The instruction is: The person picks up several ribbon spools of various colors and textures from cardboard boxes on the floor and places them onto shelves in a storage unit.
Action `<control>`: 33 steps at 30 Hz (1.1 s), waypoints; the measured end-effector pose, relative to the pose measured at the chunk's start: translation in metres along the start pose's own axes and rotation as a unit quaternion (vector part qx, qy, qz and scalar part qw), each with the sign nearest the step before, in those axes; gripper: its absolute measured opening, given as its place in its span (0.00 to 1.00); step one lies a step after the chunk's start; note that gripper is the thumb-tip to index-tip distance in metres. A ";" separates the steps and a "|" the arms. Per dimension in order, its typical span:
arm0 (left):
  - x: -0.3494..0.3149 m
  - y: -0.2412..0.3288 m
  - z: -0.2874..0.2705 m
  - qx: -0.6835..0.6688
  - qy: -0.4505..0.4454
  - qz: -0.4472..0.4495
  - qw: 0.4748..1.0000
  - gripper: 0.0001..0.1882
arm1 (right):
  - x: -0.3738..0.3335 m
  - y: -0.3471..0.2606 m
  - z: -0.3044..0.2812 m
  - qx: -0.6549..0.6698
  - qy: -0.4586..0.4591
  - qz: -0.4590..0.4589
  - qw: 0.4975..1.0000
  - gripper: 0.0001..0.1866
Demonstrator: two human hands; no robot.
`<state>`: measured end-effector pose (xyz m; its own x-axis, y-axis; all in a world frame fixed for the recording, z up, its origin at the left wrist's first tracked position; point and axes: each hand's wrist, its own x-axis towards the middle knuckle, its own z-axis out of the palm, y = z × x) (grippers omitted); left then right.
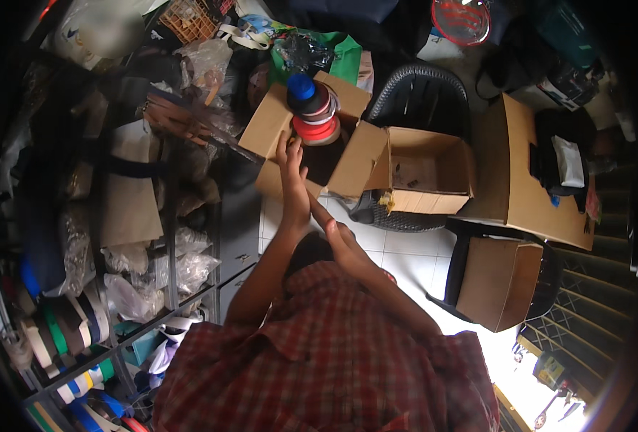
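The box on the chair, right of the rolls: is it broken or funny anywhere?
Yes, a little. A ragged yellow bit sticks out at the near left corner of the box. It looks odd against the plain brown card; I can't tell whether it's torn card or tape.

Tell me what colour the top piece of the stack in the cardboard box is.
The top piece is blue; it shows best in the head view.
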<state>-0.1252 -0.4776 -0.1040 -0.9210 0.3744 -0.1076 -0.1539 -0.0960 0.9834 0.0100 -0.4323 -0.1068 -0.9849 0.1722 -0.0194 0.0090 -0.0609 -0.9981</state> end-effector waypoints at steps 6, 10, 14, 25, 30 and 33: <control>0.154 -0.088 -0.026 0.079 -0.057 0.109 0.989 0.30 | 0.039 0.003 -0.029 0.063 0.106 0.126 0.984 0.34; 0.223 -0.101 -0.013 0.457 0.020 0.186 0.870 0.40 | 0.066 0.002 -0.044 0.046 0.148 0.164 0.974 0.34; 0.257 -0.112 -0.007 0.526 0.013 0.154 0.837 0.43 | 0.086 0.006 -0.049 0.013 0.169 0.187 0.968 0.33; 0.259 -0.106 -0.022 0.372 0.000 0.272 0.887 0.41 | 0.128 0.013 -0.048 -0.017 0.259 0.189 0.947 0.23; 0.207 -0.073 -0.022 0.190 -0.087 0.173 0.963 0.45 | 0.142 0.013 -0.060 0.008 0.227 0.205 0.952 0.25; 0.155 -0.040 -0.011 0.170 -0.263 0.134 0.940 0.48 | 0.146 0.023 -0.072 0.247 0.238 0.151 0.927 0.32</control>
<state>-0.2658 -0.4257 -0.1617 -0.5917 0.7920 0.1505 0.2645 0.0144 0.9643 -0.1208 -0.3375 -0.1366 -0.7608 0.4817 -0.4349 0.0758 -0.5996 -0.7967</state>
